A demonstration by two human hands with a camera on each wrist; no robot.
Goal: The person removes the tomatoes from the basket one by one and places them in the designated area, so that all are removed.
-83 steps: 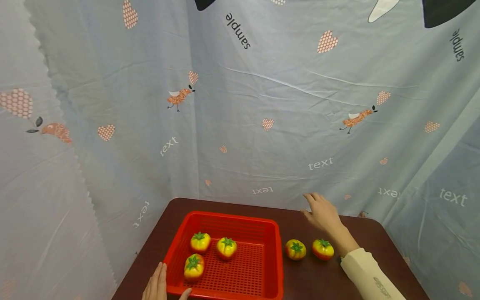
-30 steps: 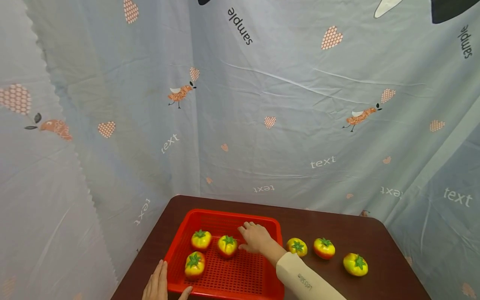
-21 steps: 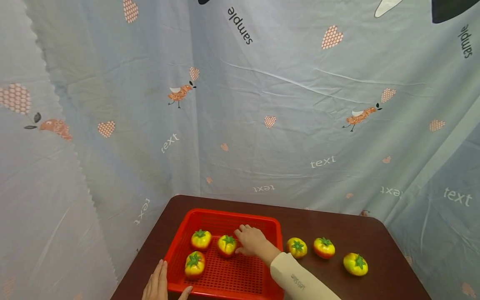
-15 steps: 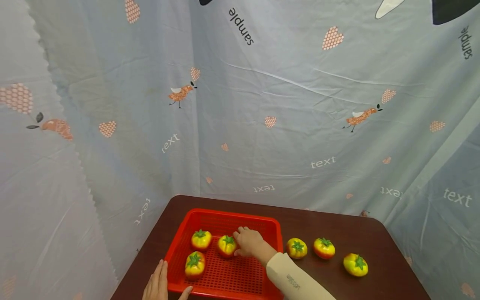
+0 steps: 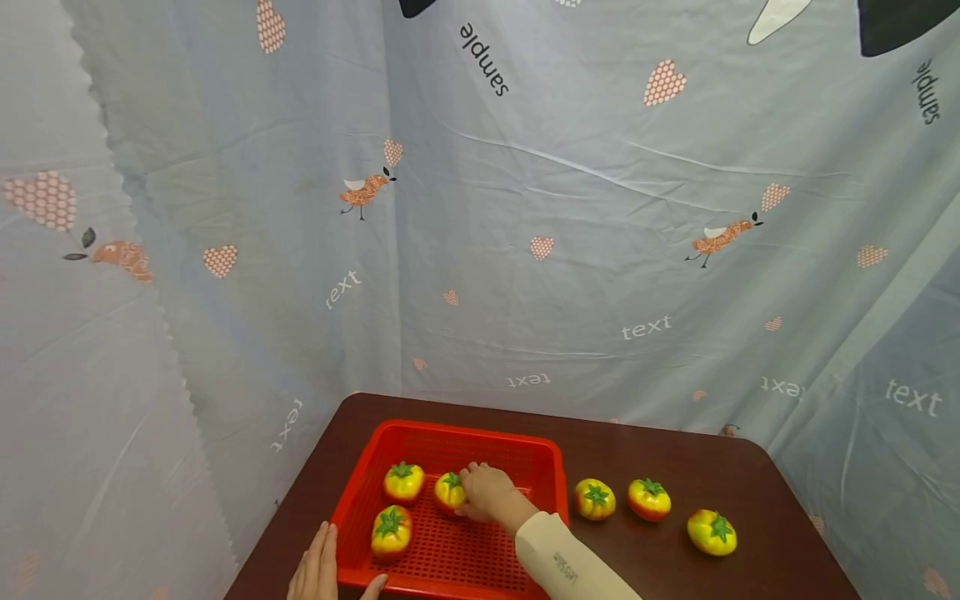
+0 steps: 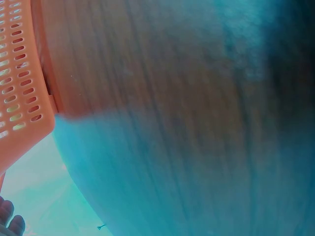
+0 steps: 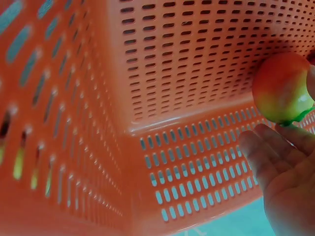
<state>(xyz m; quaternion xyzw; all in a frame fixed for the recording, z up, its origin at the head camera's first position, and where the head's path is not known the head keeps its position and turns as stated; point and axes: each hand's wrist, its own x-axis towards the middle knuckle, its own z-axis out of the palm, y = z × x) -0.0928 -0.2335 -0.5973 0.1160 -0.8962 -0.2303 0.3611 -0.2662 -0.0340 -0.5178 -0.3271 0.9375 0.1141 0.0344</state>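
Observation:
My right hand (image 5: 487, 493) reaches into the red plastic basket (image 5: 557, 533) and grips a yellow-and-red tomato (image 5: 447, 493) by its right side. The right wrist view shows this tomato (image 7: 278, 88) against the perforated wall, with the fingers (image 7: 275, 152) by its green leafy top and the thumb at the frame's right edge. Two more tomatoes lie inside, one at the back left (image 5: 403, 485) and one nearer (image 5: 392, 537). At the basket's near left corner my left hand (image 5: 318, 567) rests straight fingers along the outside, its thumb by the front rim.
Right of the basket, three tomatoes (image 5: 594, 503) (image 5: 649, 502) (image 5: 712, 535) stand in a row on the dark brown table (image 5: 750, 475). A grey-blue printed curtain (image 5: 540, 317) hangs behind the table and along both sides.
My right hand has come from the table's far right into the basket and closed in on the tomato, which has tilted slightly left. My left hand stays at the corner.

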